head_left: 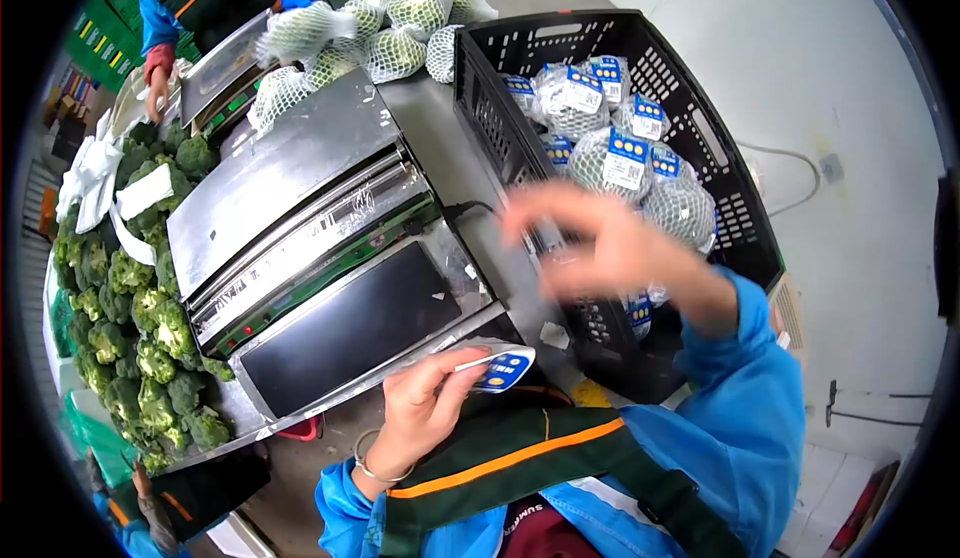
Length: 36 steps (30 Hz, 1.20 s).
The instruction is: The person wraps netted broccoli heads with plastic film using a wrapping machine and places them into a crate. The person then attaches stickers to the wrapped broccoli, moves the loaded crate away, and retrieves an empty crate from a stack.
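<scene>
My left hand [428,406] pinches a blue-and-white label [503,371] with a pale backing, in front of the wrapping machine's near edge. My right hand [600,243] is blurred by motion, its fingers apart and nothing visible in them. It is over the near-left side of a black plastic crate [722,141]. Inside the crate lie several round, net-sleeved packs [610,163] with blue-and-white labels on them. The film wrapping machine [285,183], with a steel top and a dark front plate [350,328], stands left of both hands.
Broccoli heads [150,328] are heaped along the left side, with white netting [90,183] on top. More net-sleeved green produce [395,53] lies behind the machine. A co-worker in blue sleeves [160,18] is at the far left; another person's arm [150,503] shows at lower left.
</scene>
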### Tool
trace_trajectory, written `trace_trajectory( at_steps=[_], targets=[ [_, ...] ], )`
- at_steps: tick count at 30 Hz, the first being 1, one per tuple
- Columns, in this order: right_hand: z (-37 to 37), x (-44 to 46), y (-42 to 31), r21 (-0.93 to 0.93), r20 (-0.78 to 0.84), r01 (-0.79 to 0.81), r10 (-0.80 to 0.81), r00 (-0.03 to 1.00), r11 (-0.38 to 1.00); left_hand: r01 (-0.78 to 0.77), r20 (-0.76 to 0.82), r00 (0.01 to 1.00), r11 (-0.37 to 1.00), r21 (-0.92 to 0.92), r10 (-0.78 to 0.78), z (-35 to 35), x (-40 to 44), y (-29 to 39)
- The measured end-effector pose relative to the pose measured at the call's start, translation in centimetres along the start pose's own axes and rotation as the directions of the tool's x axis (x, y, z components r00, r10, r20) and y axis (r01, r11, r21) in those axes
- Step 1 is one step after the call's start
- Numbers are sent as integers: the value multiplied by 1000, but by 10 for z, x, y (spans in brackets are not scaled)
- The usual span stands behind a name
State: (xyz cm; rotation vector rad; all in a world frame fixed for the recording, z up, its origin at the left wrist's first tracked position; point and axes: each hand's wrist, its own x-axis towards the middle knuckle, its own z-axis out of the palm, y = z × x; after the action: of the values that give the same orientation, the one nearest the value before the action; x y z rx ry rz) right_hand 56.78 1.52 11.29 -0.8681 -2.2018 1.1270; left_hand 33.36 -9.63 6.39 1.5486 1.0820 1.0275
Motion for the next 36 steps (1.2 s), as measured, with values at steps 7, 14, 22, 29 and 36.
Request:
trace_trajectory(
  at_steps=[7,14,22,29,36],
  targets=[
    [-12,-54,-26,-232,-314,-87,10,949,969,279,230,898,889,362,-375,-2,-36,-63],
    [-164,-135,85,-200,-368,-765,677,637,612,441,103,863,638,-631,-495,-38,-76,-79],
    [-92,-177,142,-611,-696,-590,-3,718,527,156,-239,711,479,-864,-662,-85,-203,-124],
    [-57,-191,175,-826,-498,-533,207,842,182,514,-710,459,812,-277,-534,-91,-249,-145],
    [-53,-169,155,-640,-560,-608,257,788,470,475,-846,219,811,-342,-486,-114,-265,-245]
  ],
)
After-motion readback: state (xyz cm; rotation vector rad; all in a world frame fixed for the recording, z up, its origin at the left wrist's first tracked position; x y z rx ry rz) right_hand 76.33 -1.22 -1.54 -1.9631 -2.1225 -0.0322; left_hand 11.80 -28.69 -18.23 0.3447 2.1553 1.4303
